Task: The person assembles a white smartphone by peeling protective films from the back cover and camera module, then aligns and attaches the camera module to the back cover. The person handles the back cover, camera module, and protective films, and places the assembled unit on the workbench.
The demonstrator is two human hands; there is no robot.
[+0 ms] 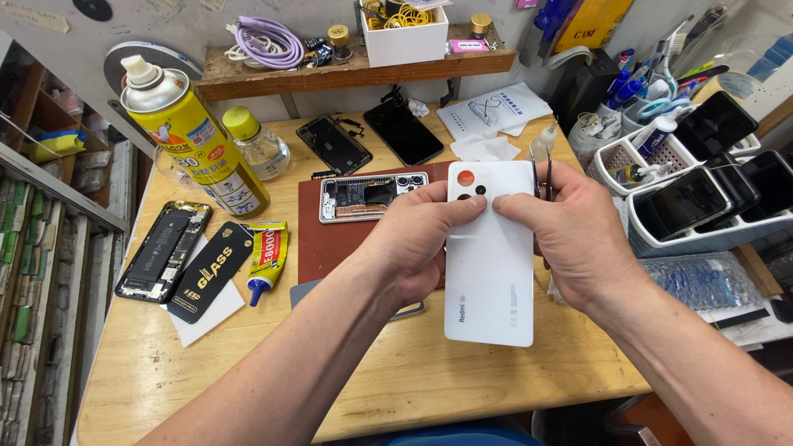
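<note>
Both hands, left hand [417,239] and right hand [570,235], around white back cover [489,281].

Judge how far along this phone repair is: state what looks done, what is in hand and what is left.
Done: the opened phone lies on the red mat, its boards exposed and back removed. In hand: the left hand and right hand both grip the white back cover near its camera holes; the right hand also holds tweezers. Left: the cover is apart from the phone, so probably still unfitted.
</note>
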